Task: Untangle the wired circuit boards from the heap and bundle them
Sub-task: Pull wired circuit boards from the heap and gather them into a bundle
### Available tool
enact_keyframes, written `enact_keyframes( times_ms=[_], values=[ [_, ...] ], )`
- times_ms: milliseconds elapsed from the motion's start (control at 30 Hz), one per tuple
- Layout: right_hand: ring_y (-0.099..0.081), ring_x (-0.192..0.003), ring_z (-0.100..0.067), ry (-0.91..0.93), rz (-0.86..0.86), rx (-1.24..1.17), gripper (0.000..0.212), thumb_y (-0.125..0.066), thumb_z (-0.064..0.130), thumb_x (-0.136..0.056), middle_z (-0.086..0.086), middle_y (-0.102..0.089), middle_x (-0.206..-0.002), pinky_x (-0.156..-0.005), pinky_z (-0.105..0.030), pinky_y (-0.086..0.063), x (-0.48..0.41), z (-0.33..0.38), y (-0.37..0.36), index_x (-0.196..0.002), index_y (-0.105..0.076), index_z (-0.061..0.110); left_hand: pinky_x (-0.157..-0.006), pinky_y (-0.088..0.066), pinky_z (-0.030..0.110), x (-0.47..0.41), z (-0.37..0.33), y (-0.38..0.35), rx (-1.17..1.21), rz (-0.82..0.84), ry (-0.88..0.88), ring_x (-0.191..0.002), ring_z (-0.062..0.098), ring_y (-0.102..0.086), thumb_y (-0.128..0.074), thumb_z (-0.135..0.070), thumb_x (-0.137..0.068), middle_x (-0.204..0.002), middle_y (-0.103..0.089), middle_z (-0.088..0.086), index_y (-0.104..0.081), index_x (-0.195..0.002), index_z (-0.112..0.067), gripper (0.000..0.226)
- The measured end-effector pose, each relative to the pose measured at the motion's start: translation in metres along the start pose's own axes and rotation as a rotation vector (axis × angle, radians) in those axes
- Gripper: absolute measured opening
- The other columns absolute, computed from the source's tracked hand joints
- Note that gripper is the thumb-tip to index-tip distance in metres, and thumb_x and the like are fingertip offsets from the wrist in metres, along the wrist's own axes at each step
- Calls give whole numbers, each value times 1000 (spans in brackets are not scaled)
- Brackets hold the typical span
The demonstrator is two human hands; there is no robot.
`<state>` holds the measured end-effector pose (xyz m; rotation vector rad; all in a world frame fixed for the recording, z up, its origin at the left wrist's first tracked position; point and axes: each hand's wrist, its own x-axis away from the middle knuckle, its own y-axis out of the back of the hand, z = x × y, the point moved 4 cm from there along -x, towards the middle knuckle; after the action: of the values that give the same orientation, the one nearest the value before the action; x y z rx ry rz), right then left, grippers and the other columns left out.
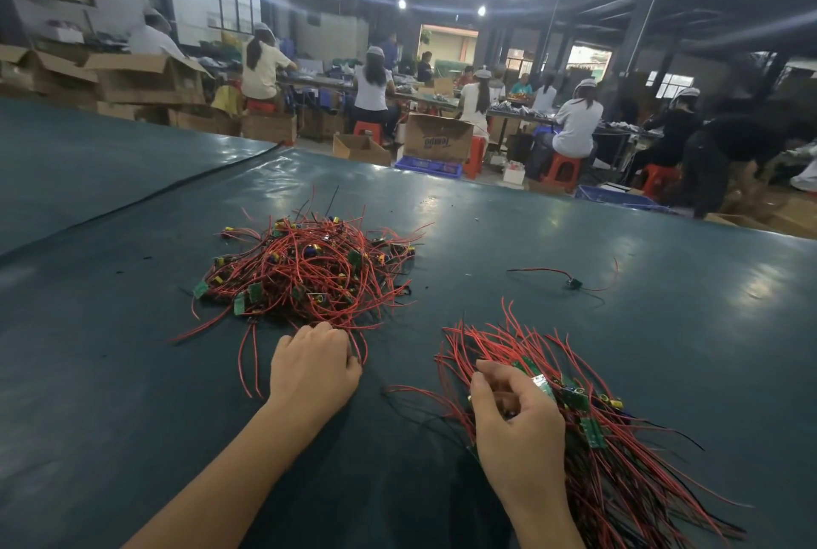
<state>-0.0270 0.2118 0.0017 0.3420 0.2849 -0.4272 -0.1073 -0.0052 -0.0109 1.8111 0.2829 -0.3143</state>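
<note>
The green table is carrying everything. The tangled heap of wired circuit boards is sitting mid-table. The bundle is lying right of it, wires running far-left to near-right. My right hand is gripping the bundle at its boards. My left hand is curling into the heap's near edge, can't tell if it's grabbing a wire. One stray wired board is lying farther right.

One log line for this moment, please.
left hand: curled on wires at near edge of heap | right hand: grips bundle | single wired board: loose on table, apart from both
</note>
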Motion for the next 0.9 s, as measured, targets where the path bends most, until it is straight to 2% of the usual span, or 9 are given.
enact_keyframes(
  times_ms=[167,233,333,433,567,667,767,867,900],
  values=[
    [-61,-79,4,17,14,10,12,-66,16,-90,9,-69,-84,-67,-8,-47,0,-1,-1,-93,-69,27,-72,-44,31,7,-12,2,222,56,19,-84,14,-57,-57,-39,-84,-86,-59,-9,-61,-79,-22,18],
    [-61,-80,4,37,12,11,12,-67,15,-90,9,-69,-84,-68,-7,-47,0,0,0,-93,-70,26,-68,-46,31,10,-22,4,438,53,4,-75,11,-57,-58,-34,-84,-78,-61,-9,-60,-74,-20,17],
    [-63,-82,2,89,25,4,16,-68,16,-89,11,-70,-82,-70,-9,-48,1,3,-1,-89,-68,32,-57,-41,26,15,-40,15,807,19,-40,-54,2,-46,-60,-19,-86,-59,-55,-10,-57,-66,-15,21],
    [-65,-81,-1,167,63,-9,20,-69,19,-88,17,-69,-82,-66,-11,-50,5,10,-6,-92,-66,39,-55,-41,24,24,-58,29,1011,5,-132,-52,3,-46,-61,-20,-85,-59,-56,-8,-60,-67,-14,19],
    [-67,-84,-6,251,120,-24,36,-71,13,-87,16,-69,-92,-68,-17,-54,9,15,-7,-113,-65,37,-54,-40,23,38,-83,35,1188,107,-265,-54,5,-49,-62,-28,-77,-65,-56,-6,-60,-71,-11,18],
    [-66,-88,-8,307,190,-7,47,-72,4,-84,19,-66,-97,-71,-19,-54,10,18,-7,-116,-64,38,-56,-43,26,39,-85,38,1227,98,-309,-59,9,-51,-60,-36,-72,-69,-56,-4,-59,-68,-14,22],
    [-65,-94,-7,337,224,44,46,-71,1,-83,21,-65,-100,-77,-24,-55,10,18,-10,-118,-65,30,-57,-44,27,38,-80,35,1201,95,-305,-61,12,-53,-61,-37,-71,-70,-59,1,-63,-68,-14,23],
    [-66,-94,-7,369,183,95,36,-69,1,-86,17,-69,-98,-78,-34,-57,9,12,-9,-117,-70,19,-56,-44,30,38,-81,27,1304,231,-230,-58,15,-53,-62,-29,-81,-61,-58,1,-63,-65,-19,19],
    [-67,-92,-6,377,160,95,33,-68,1,-87,15,-70,-96,-78,-34,-57,7,11,-9,-116,-71,17,-55,-44,28,37,-82,24,1334,288,-200,-55,14,-53,-58,-27,-86,-58,-58,0,-62,-62,-21,25]
  ],
)
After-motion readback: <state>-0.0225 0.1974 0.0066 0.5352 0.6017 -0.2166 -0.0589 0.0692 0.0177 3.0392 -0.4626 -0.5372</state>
